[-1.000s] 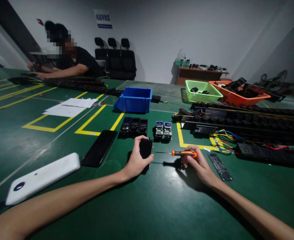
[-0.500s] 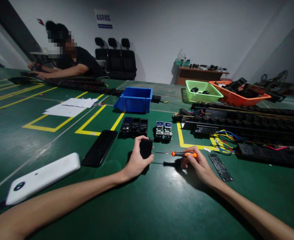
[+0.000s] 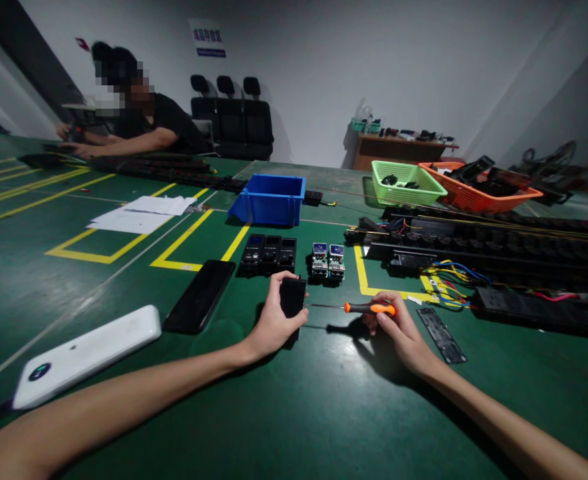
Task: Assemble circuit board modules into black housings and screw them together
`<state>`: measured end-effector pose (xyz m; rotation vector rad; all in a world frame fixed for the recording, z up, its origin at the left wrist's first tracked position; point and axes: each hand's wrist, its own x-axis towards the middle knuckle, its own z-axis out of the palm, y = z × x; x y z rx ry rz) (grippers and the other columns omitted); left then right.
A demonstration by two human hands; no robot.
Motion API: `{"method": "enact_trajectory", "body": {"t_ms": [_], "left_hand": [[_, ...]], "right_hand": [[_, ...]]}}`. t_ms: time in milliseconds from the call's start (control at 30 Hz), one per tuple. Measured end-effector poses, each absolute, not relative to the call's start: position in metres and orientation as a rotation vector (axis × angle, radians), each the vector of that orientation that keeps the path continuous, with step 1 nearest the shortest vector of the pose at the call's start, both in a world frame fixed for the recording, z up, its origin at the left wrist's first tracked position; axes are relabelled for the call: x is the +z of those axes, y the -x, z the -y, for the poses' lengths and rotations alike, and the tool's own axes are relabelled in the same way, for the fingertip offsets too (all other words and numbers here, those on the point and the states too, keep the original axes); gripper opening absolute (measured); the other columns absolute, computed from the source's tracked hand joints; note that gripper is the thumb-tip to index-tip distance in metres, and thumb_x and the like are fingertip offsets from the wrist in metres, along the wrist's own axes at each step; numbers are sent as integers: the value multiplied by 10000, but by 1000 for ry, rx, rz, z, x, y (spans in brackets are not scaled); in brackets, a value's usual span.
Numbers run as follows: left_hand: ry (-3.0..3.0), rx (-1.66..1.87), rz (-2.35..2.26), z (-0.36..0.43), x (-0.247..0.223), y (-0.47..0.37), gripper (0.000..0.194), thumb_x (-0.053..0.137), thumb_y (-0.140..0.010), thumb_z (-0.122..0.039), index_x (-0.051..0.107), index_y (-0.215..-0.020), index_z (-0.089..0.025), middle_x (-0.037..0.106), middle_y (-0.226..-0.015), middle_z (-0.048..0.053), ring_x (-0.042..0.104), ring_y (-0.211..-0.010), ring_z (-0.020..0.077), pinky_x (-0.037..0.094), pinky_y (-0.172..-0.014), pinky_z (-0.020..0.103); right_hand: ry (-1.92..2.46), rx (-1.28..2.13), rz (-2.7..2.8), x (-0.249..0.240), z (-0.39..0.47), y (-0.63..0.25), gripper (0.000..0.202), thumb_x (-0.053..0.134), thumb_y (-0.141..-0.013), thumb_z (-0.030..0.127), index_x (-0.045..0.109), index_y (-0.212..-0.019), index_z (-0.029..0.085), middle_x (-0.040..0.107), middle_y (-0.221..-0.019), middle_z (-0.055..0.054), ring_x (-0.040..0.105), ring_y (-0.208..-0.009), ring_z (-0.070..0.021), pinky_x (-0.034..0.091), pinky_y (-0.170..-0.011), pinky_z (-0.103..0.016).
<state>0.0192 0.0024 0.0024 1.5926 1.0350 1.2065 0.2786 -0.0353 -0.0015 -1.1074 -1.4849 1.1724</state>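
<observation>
My left hand (image 3: 277, 317) is closed around a small black rectangular case (image 3: 293, 297), held just above the green table. In my right hand (image 3: 397, 327) is a screwdriver (image 3: 371, 309) with an orange and black handle, lying level. Its thin shaft points left, and the tip is at the case's right side; whether it touches a screw is too small to tell. Beyond the hands, several similar black modules (image 3: 268, 255) stand in a row beside two small circuit boards (image 3: 328, 262). A flat black cover plate (image 3: 441, 335) lies to the right of my right hand.
A black phone (image 3: 200, 297) and a white power bank (image 3: 87, 357) lie at left. Farther off stand a blue bin (image 3: 274, 200), a green basket (image 3: 407, 183) and an orange basket (image 3: 484, 190). Long black rails with wires (image 3: 499, 247) fill the right. A co-worker (image 3: 149, 127) sits far left.
The screwdriver's handle has turned slightly in my right hand, its orange patch shifted. My left hand and the black case stay where they were.
</observation>
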Motion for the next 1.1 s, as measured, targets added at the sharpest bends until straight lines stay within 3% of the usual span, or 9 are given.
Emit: {"method": "enact_trajectory", "body": {"t_ms": [567, 800, 1100], "left_hand": [[-1589, 1204, -1041, -2, 1, -19, 542, 627, -732, -144, 340, -1182, -242, 562, -1019, 24, 605, -950, 175, 484, -861, 358], [-1585, 1207, -1036, -2, 1, -19, 546, 629, -730, -138, 340, -1183, -241, 569, -1015, 27, 603, -942, 175, 480, -860, 357], [-1586, 1201, -1037, -1, 2, -19, 542, 628, -733, -141, 338, -1181, -240, 562, -1013, 29, 603, -943, 174, 488, -845, 348]], "right_hand": [[1112, 1212, 1478, -2, 30, -276, 226, 445, -953, 446, 468, -1006, 228, 640, -751, -5, 585, -672, -159, 439, -644, -288], [1129, 1174, 1513, -2, 33, -278, 292, 541, -902, 405, 448, -1139, 260, 623, -888, -21, 586, -779, -175, 470, -682, -310], [1068, 1257, 1458, -3, 34, -278, 254, 525, -918, 378, 411, -1115, 266, 615, -875, -11, 581, -761, -168, 485, -668, -298]]}}
